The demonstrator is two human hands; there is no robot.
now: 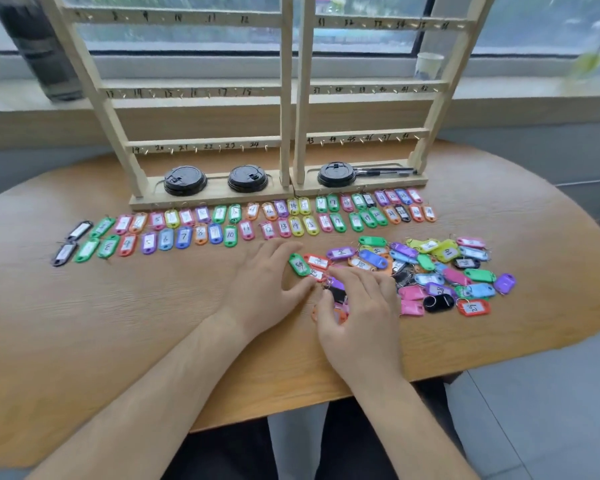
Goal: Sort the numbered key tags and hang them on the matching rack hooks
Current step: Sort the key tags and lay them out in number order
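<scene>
On the table (118, 323), at twelve o'clock from the hands, two wooden racks are stood side by side, the left rack (286, 98) and the right rack (303, 98), and their numbered hooks (171, 151) are all seen bare, so no hanging is judged to have been done. Just in front of the rack bases, two double rows of sorted tags (229, 233) are laid out from about ten o'clock to one o'clock, with low numbers readable toward the left. A loose pile of unsorted tags (430, 268) is left at two to three o'clock of the right hand, many lying face down or overlapping. The sorting is therefore judged to be somewhat past halfway, with the pile to be cleared and every tag to be hung. The left hand (267, 278) is laid palm down on the wood, its fingers straight and slightly spread, the thumb stretched toward a green tag (297, 265) at its two o'clock; nothing is held. The right hand (357, 306) is arched over the near edge of the pile, fingers curled above a black tag (336, 293) with the thumb brought in from seven o'clock; whether that tag is actually pinched cannot be told.
</scene>
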